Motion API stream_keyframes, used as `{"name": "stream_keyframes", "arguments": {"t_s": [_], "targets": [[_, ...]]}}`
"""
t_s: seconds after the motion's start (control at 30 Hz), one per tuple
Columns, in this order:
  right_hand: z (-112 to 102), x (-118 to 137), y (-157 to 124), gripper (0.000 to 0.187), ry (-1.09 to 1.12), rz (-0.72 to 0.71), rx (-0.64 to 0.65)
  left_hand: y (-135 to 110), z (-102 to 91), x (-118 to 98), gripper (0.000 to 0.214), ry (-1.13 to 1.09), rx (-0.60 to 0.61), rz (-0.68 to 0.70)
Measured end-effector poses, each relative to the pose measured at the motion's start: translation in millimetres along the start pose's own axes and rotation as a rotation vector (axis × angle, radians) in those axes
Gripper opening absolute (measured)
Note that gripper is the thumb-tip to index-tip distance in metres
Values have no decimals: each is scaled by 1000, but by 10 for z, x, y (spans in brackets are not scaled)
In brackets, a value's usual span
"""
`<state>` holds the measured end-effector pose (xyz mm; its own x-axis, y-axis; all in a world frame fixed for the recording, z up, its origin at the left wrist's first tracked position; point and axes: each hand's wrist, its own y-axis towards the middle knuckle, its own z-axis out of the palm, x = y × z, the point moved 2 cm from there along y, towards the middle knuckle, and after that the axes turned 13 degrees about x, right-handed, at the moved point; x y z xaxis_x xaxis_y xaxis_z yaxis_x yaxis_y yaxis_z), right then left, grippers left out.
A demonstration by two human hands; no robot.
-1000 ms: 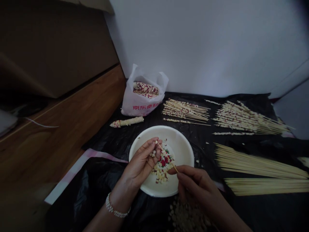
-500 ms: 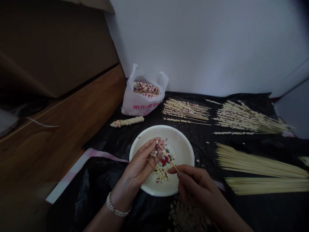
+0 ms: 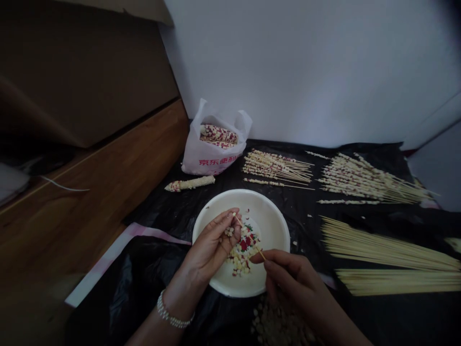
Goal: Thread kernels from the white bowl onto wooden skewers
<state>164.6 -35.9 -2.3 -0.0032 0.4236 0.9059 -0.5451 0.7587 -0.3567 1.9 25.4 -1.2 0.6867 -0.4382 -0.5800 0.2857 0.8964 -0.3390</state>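
Note:
Over a white basin, my left hand cups several loose corn kernels and pinches one kernel between thumb and forefinger. The tip of a thin wooden skewer meets that kernel; whether it has gone through I cannot tell. My right hand grips the skewer's lower part between thumb and fingers at the basin's right rim. Cream and dark red kernels lie on the basin's floor, partly behind my left hand.
Behind the basin stand a white plastic bag of corn cobs and a partly stripped cob. Rightward lie two piles of kernel-threaded skewers and bundles of bare skewers. Black plastic sheeting covers the surface. A kernel heap sits below my right hand.
The whole view has shifted slightly, with the scene sitting a little lower. Both hands keep nearly the same pose, the skewer still at the pinched kernel.

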Motion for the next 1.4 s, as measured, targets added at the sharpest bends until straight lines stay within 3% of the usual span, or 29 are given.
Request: {"name": "stream_keyframes", "arguments": {"t_s": [1.1,1.27,1.4], "targets": [[-11,-30,11,45,-17,-48,-24,10,-24,67,14,209,118,-73],[2,-22,18,48,32,-25,-16,0,7,73,10,166,137,-114],[-33,-12,27,47,9,-47,-76,10,17,36,17,-20,98,-123]]}}
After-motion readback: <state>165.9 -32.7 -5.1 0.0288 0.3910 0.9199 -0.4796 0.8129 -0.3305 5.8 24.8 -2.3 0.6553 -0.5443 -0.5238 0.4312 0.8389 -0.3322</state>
